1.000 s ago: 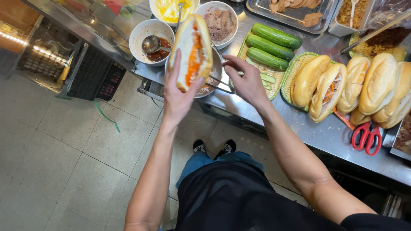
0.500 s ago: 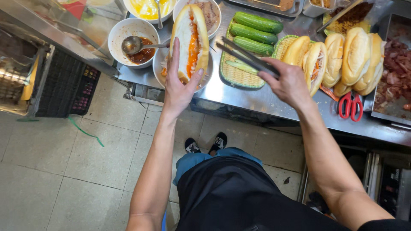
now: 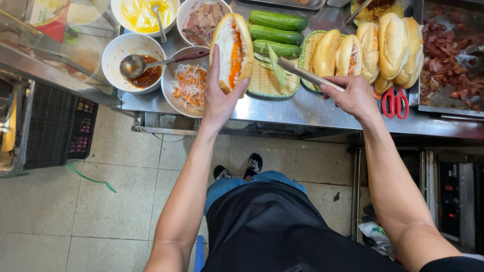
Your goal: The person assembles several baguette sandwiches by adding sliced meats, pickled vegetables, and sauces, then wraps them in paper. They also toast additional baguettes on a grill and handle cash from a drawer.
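left hand (image 3: 219, 98) fingers curled round the split bread roll (image 3: 233, 50), held up over the desk (image 3: 312, 108) | right hand (image 3: 353, 95) fingers shut on tongs (image 3: 307, 75) | tongs now pinch a cucumber strip (image 3: 275, 63), not empty like before: next filling | farther back: whole cucumbers (image 3: 277, 27)

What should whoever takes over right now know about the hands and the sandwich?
Left hand: holds the split roll upright over the counter; orange sauce and pale filling already inside.
Right hand: grips tongs pinching a cucumber strip beside the roll, over the small woven tray.
Nearby: pickle bowl, sauce bowl, whole cucumbers, more rolls, red scissors.
Done: sauce in.
Left: the strip is not yet in the roll.
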